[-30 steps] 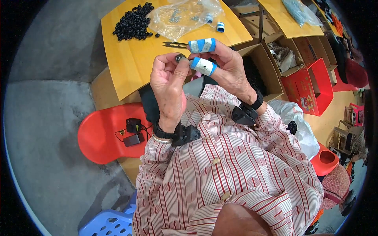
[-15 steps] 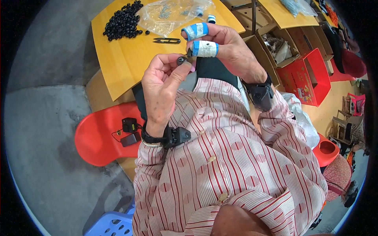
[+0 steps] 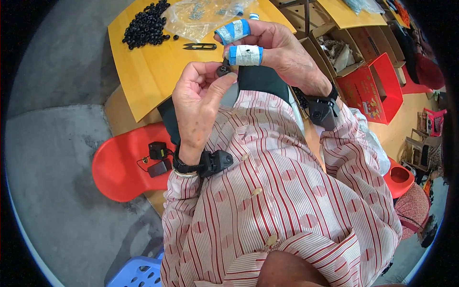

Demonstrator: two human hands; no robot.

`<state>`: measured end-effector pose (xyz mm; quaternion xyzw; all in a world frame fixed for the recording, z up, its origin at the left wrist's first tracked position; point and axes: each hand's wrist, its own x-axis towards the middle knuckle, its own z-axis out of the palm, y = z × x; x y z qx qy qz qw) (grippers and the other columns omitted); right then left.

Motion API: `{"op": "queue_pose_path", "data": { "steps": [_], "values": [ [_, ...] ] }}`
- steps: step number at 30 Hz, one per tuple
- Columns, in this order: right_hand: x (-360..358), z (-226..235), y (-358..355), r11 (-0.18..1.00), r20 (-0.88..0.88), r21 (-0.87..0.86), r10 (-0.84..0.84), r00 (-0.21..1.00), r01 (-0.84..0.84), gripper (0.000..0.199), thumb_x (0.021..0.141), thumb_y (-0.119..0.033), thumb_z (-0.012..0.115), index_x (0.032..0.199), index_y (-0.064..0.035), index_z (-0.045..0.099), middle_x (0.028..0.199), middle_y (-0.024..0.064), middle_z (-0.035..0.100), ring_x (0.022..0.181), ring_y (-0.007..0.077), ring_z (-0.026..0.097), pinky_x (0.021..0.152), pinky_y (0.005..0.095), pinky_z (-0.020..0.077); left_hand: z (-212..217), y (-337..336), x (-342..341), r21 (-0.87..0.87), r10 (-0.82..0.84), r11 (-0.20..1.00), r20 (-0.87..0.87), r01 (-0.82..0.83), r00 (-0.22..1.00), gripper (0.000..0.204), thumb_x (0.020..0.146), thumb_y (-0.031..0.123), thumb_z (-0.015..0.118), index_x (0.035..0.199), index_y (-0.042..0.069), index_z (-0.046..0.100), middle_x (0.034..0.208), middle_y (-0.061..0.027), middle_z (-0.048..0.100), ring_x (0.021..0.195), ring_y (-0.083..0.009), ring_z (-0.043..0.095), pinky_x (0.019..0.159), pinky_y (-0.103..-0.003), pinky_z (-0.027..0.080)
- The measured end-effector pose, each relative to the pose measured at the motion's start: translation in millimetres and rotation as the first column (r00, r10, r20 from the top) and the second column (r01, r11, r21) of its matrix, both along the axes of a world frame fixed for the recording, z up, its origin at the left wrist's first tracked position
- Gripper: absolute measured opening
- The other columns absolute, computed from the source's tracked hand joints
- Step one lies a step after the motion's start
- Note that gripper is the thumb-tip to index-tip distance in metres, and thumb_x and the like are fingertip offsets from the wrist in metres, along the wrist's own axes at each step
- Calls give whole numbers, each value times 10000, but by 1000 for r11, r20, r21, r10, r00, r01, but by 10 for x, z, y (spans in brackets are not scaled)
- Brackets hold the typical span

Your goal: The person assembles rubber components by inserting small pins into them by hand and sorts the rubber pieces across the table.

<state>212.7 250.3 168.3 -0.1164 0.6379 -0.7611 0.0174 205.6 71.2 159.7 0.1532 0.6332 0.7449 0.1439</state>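
My left hand (image 3: 200, 103) pinches a small round black part (image 3: 222, 71) between thumb and forefinger, its ringed face with a hole turned up. Just above it, my right hand (image 3: 282, 55) is closed, its thumb and forefinger wrapped in blue and white tape. A small dark piece (image 3: 225, 61) shows at the right thumb's tip, touching or very near the round part; its kind is too small to tell. Beyond my hands, black thread snips (image 3: 200, 46) lie on the yellow table (image 3: 138, 86), beside a heap of similar black parts (image 3: 145, 26).
A clear plastic bag (image 3: 184, 24) with small metal bits lies at the table's far side. Open cardboard boxes (image 3: 337, 55) and a red box (image 3: 375, 91) stand to the right. On my left, a red stool (image 3: 114, 162) carries small black devices (image 3: 158, 150).
My right hand has come slightly down and left, bringing the dark piece against or close to the round black part. The left hand has barely moved and keeps its pinch.
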Motion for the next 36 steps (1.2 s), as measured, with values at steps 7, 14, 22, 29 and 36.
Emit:
{"op": "queue_pose_path", "data": {
  "steps": [7,14,22,29,36],
  "values": [
    [-49,-20,12,989,-62,140,-45,997,53,305,816,-147,675,1098,-49,613,948,34,660,852,75,597,769,220,476,-29,6,-59,-11,7,1000,-20,-7,1000,225,787,25,687,952,-30,545,822,-52,594,736,-81,556,674,-198,458],
    [-83,-1,12,967,-104,243,-57,993,81,289,818,-173,679,1076,-54,623,904,25,654,803,76,581,731,226,474,-46,-1,-91,-14,21,1000,-20,-21,1000,222,778,32,696,938,-30,555,811,-43,593,725,-73,549,667,-197,456],
    [-52,20,-43,936,-189,325,-73,979,133,269,830,-179,669,1060,-50,623,876,27,649,770,79,575,677,234,483,-70,-19,-87,-44,46,998,-47,-48,998,221,773,34,700,928,-31,557,810,-49,598,711,-70,549,651,-197,460],
    [-33,12,-65,914,-190,375,-88,978,155,256,825,-159,661,1045,-32,622,800,19,630,701,73,563,588,231,487,-85,-20,-84,-97,72,991,-154,-87,985,186,775,32,693,900,-22,565,766,-36,610,657,-64,550,616,-204,466],
    [-49,44,-36,908,-192,400,-48,980,123,259,807,-159,676,1026,-28,632,784,14,617,673,74,550,577,235,489,-79,-16,-48,-210,65,970,-254,-120,965,153,784,22,662,909,-16,581,763,-67,629,647,-94,577,613,-231,474]
  ]
}}
